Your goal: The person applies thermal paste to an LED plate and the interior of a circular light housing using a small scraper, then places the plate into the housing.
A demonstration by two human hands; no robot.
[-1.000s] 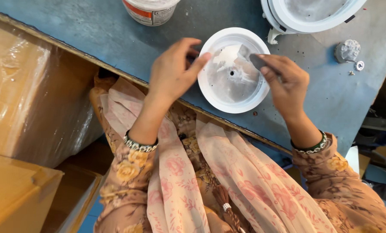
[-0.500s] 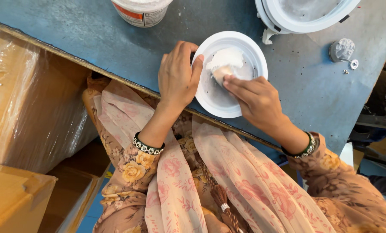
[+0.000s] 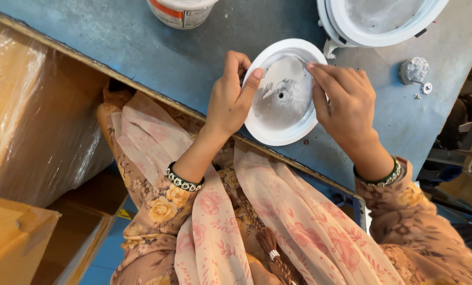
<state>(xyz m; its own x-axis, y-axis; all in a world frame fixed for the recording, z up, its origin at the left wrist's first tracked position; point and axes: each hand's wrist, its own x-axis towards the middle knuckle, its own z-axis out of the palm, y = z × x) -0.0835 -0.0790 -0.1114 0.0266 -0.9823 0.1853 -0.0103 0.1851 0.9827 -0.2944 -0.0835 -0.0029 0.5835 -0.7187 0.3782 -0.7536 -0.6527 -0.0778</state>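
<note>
Gripping the near-left rim of the white round lamp housing [image 3: 284, 92] between thumb and fingers, the left hand [image 3: 230, 100] steadies it; the right hand [image 3: 347, 103] pinches at the housing's far-right inner edge, though I cannot tell whether anything sits between its fingertips. The housing lies on the blue table [image 3: 156, 53], overhanging its near edge; a hard pull could likely tip it into the lap; a second housing [image 3: 378, 21] and small metal parts [image 3: 415, 71] lie beyond it.
</note>
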